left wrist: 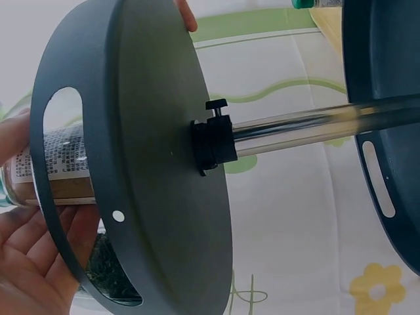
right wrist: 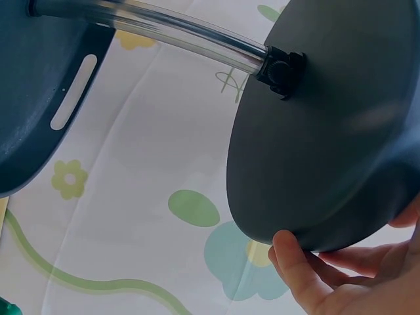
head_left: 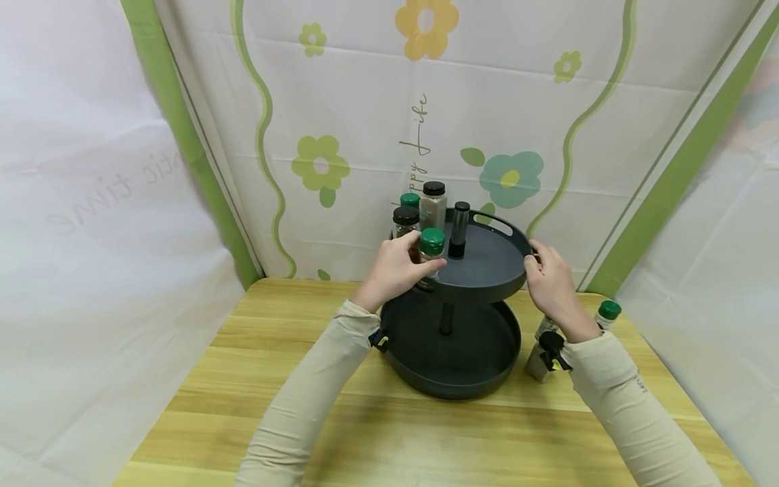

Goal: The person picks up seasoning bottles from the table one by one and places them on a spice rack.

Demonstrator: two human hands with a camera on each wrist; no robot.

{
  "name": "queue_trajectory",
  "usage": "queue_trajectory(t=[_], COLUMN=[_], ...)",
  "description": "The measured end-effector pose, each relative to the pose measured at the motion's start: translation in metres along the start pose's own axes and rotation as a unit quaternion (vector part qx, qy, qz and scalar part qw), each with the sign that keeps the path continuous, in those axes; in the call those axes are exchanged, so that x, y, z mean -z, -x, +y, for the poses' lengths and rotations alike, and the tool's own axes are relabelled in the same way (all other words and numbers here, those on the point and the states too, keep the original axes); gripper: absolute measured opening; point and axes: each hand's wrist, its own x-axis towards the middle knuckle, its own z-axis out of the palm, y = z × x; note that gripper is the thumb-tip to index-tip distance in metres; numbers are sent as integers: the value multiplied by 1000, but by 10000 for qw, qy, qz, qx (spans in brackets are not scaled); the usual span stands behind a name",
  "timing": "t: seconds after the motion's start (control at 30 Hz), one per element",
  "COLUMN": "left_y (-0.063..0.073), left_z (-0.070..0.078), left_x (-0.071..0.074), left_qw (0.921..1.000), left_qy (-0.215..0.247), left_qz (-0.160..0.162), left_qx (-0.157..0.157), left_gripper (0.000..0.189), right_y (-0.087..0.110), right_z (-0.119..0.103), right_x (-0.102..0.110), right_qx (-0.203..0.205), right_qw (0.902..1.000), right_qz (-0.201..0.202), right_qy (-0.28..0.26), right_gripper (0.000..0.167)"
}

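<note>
My left hand [head_left: 398, 270] grips a green-capped spice jar [head_left: 433, 241] at the front left of a dark two-tier stand's upper tray [head_left: 496, 253]. Through the tray's handle slot, the left wrist view shows that jar's printed label [left wrist: 65, 154] and brown contents. On the tray's far right, my right hand [head_left: 550, 281] holds the rim, fingertips along its edge in the right wrist view. Behind the gripped jar stand two black-lidded jars, one tall and pale [head_left: 433, 210], one darker [head_left: 406, 218], and another green-lidded jar [head_left: 410, 200].
Below is the wider lower tray [head_left: 481, 345], joined by a central post [head_left: 447, 318]. More jars, one black-lidded [head_left: 538, 365] and one green-capped [head_left: 609, 310], stand on the wooden table [head_left: 243, 406] by my right forearm. A flowered curtain [head_left: 365, 101] hangs close behind the stand.
</note>
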Motion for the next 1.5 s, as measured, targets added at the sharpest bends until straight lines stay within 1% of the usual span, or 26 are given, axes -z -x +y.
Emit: queue_trajectory(t=[0.2,0.57,0.9,1.03,1.17,1.23,1.4,1.5], left_y=[1,3,4,6,8,11,20,27], left_z=[-1,0,2,1,-2,-3,-11,-19], left_x=[-1,2,9,11,14,17,24,28], left_qw=[9999,9999,9991,9991,9984,9982,9992,9991], left_qy=[-103,67,199,270,505,545,369,423], left_qz=[52,-65,-181,-187,-123,-113,-74,85], left_qx=[11,143,315,267,203,200,132,-9], left_gripper=[32,34,32,35,43,46,47,43], right_y=[1,1,2,2,2,2,4,6], right_z=[0,-1,0,-1,0,1,7,10], right_x=[-1,-1,-1,0,1,1,3,5], right_qx=[24,16,-11,-19,-17,17,178,168], right_qw=[10000,10000,9999,9999,9999,9998,9993,9992], right_qz=[11,41,-6,-21,-51,-44,32,-5], right_qy=[-25,-59,-109,-128,-162,-199,-314,-352], right_gripper=[52,52,54,54,55,54,54,52])
